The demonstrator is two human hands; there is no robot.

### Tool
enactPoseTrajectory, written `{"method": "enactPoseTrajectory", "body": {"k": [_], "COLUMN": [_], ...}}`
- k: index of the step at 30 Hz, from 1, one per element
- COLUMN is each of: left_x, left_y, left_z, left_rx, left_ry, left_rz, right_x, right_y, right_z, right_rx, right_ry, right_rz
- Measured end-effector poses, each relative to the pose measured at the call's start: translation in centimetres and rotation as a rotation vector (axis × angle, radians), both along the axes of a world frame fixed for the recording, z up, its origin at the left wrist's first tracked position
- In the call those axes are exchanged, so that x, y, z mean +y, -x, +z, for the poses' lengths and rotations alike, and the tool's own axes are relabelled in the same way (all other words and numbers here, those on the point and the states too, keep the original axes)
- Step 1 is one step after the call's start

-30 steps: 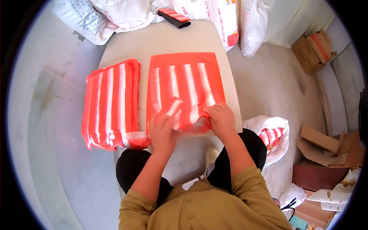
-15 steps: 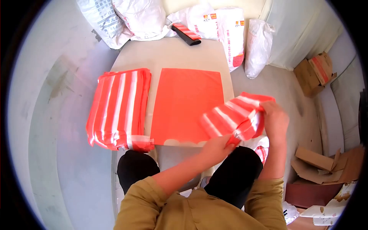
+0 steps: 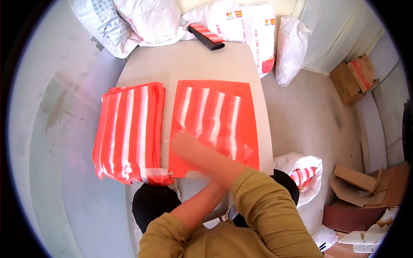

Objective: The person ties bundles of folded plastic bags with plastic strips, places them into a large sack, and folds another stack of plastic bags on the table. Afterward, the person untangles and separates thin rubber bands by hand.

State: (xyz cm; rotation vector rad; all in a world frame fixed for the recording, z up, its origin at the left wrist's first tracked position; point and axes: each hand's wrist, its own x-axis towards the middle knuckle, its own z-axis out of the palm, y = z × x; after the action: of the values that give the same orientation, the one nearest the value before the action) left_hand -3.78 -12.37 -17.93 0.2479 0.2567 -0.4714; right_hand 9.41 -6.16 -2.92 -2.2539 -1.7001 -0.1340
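Tabletop (image 3: 157, 64) bears one stack (image 3: 129, 124), one striped sheet (image 3: 213, 112) near right hand (image 3: 184, 145).

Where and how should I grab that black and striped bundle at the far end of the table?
Probably by its black right end, coming from the near side: the long bundle lies slantwise, bare table before it, white sacks close behind.

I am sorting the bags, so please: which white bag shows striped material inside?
The open bag beside the person's right knee; striped material shows in its mouth, unlike the other white bags.
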Motion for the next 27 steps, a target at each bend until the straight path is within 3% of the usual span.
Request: {"method": "enactPoseTrajectory", "body": {"k": [3,6,8,10,11,13,17,20,23,27], "left_x": [2.1,3.2,2.6,2.2,2.2,2.2,1.8,1.7,1.7,2.1], "left_y": [1.7,2.8,2.6,2.9,3.1,3.4,4.5,5.0,5.5,6.4], "left_z": [2.9,7.2,7.7,8.0,8.1,8.7,10.5,8.4,9.9,10.6], "left_rx": [-0.033,-0.189,-0.139,-0.081,-0.051,0.01,0.059,-0.027,0.071,0.06], "left_ry": [-0.118,-0.437,-0.368,-0.302,-0.269,-0.307,-0.545,-0.668,-0.593,-0.583], "left_rz": [-0.037,-0.189,-0.225,-0.247,-0.252,-0.261,-0.232,-0.217,-0.203,-0.256], "right_x": [2.0,1.4,0.0,-3.3,-6.0,-9.9,-19.3,-23.2,-22.5,-21.2], "right_y": [3.1,4.4,4.9,5.6,6.2,6.1,8.6,11.5,13.6,13.4], "right_z": [-0.3,-0.5,-0.2,3.2,6.4,3.2,2.2,-0.8,-2.4,-2.8], "right_rx": [-0.157,-0.116,0.21,0.302,0.231,0.096,0.791,1.022,1.328,1.417], "right_ry": [0.462,0.475,0.28,0.146,0.113,-0.126,-0.52,-0.637,-0.842,-0.907], "right_rz": [0.027,-0.035,-0.134,-0.188,-0.194,-0.497,-1.053,-1.013,-0.961,-0.986]}}
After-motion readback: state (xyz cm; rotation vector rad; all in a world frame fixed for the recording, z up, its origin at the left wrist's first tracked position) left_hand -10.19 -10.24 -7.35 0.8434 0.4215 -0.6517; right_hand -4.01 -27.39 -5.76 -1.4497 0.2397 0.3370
